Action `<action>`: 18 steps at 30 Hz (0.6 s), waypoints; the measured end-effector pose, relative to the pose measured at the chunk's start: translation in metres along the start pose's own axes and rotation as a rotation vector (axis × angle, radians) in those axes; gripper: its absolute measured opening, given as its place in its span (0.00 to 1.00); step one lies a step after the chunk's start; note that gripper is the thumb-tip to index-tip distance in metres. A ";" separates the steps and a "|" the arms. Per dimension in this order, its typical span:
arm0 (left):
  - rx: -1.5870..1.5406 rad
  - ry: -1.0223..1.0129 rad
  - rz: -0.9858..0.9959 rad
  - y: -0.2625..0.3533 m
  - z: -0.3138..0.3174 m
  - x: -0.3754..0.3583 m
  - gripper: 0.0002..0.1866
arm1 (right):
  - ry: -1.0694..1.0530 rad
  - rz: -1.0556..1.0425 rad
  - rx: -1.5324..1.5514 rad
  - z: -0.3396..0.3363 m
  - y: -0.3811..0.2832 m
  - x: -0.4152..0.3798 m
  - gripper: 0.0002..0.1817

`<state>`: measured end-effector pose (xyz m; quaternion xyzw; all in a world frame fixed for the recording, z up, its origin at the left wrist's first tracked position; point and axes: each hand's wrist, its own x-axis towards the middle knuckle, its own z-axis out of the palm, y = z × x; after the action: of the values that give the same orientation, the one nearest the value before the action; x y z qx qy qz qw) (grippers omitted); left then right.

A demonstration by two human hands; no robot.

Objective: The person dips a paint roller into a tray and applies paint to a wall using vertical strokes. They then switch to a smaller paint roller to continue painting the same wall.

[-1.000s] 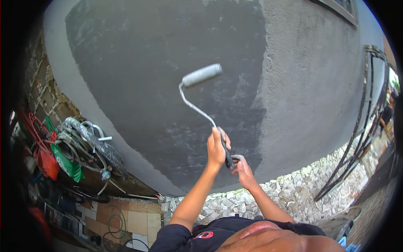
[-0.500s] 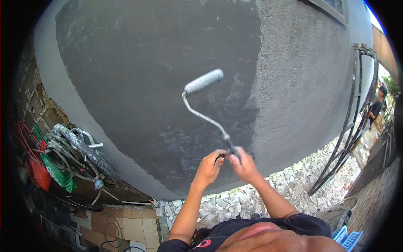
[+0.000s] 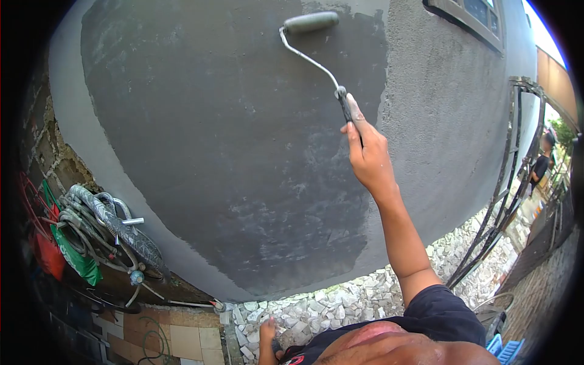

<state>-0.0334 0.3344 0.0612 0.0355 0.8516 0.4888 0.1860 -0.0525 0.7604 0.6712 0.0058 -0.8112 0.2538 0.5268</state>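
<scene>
Right hand (image 3: 368, 155): clenched on paint roller (image 3: 311, 22) handle, roller at top centre against dark-painted wall (image 3: 213, 134). Left hand (image 3: 267, 331): bottom centre, grip indiscernible.

Soft, even daylight; overexposed sky top right; heavy fisheye bending, black vignette corners; focus mostly sharp.

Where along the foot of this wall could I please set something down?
Bare tiled floor lies between the coiled hoses and the white stone strip. Left is crowded with hoses and bags; the metal frame fills the right.
</scene>
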 end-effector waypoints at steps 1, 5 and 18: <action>0.040 0.002 -0.038 -0.012 -0.006 -0.014 0.34 | 0.023 -0.005 -0.016 0.005 -0.002 0.007 0.28; -0.176 -0.022 -0.459 -0.137 0.012 -0.021 0.33 | 0.085 -0.063 -0.111 0.021 -0.020 0.027 0.29; -0.430 0.062 -0.685 -0.156 0.008 0.002 0.32 | 0.157 -0.012 -0.131 0.077 -0.073 0.083 0.29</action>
<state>-0.0133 0.2603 -0.0745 -0.3048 0.6977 0.5663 0.3156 -0.1352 0.6858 0.7481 -0.0434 -0.7823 0.1968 0.5895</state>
